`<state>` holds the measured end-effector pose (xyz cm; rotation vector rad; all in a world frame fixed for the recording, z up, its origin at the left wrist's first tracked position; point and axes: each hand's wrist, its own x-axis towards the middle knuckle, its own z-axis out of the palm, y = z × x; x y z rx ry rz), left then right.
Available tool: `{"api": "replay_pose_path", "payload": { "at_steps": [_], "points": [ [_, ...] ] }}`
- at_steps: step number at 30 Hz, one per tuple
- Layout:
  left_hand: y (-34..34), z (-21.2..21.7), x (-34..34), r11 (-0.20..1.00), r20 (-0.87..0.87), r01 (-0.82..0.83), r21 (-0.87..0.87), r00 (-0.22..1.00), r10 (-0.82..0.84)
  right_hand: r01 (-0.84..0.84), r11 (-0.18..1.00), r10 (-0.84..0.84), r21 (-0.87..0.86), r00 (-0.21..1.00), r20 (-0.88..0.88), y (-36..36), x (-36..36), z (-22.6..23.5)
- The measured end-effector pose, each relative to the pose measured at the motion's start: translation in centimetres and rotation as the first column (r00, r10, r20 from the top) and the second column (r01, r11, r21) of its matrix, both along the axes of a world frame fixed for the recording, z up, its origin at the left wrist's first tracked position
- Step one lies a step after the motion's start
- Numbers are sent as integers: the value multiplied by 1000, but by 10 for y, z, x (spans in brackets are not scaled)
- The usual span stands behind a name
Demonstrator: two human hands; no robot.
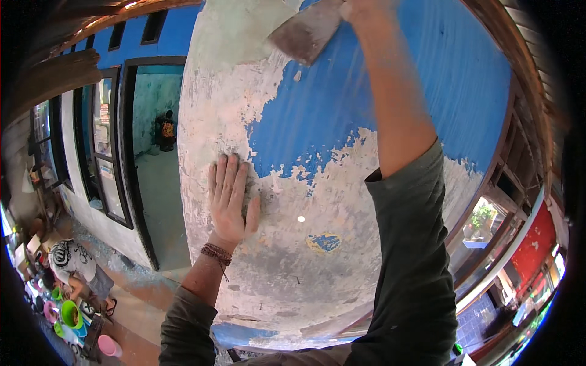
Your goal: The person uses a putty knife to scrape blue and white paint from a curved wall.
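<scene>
**Exterior wall, paint half stripped, scraper at the upper edge**

We record a plastered wall (pixel 342 262) that fills most of the view. Its blue paint (pixel 329 116) survives across the upper right and in one small island lower down; elsewhere the surface is bare, pale pink-grey, rough and blotched, with ragged, flaking borders where paint meets plaster. To the left we note a dark-framed doorway (pixel 152 165) giving onto a green-walled room, with windows beside it. Below left, a person in a patterned shirt (pixel 73 259) crouches on the ground among coloured plastic bowls (pixel 70 314).

The scraper (pixel 305 30) is a flat, rusty-brown metal blade, broad and angular, lying against the wall at the top of the view, on the edge of the blue area.

The right hand (pixel 360 9) is raised overhead on a straight arm, grey sleeve fallen back to the elbow; its grip is clenched on the scraper, though largely cut off by the frame. The left hand (pixel 231 198) lies flat on the bare plaster, fingers spread upward, grip released, a braided band at the wrist.
</scene>
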<state>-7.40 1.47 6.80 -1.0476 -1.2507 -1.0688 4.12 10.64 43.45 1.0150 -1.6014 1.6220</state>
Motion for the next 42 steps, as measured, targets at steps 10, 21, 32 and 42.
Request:
{"api": "replay_pose_path", "payload": {
  "at_steps": [10, 21, 32, 42],
  "points": [
    [-23, -10, 5, 968, 113, 152, 201, 978, -177, 293, 826, -279, -481, 955, 102, -25, 21, -203],
    [-5, -165, 127, 286, 509, 428, 857, -629, -588, 542, 647, -624, -536, 780, 35, -12, 85, -460],
    [-49, -70, 69, 419, 821, 787, 454, -186, -540, 51, 909, 316, -413, 561, 765, -13, 165, -487],
    [-15, 1, 101, 821, 84, 445, -358, 891, -446, 418, 856, -154, -304, 768, 622, -30, 106, -444]
  ]
}}
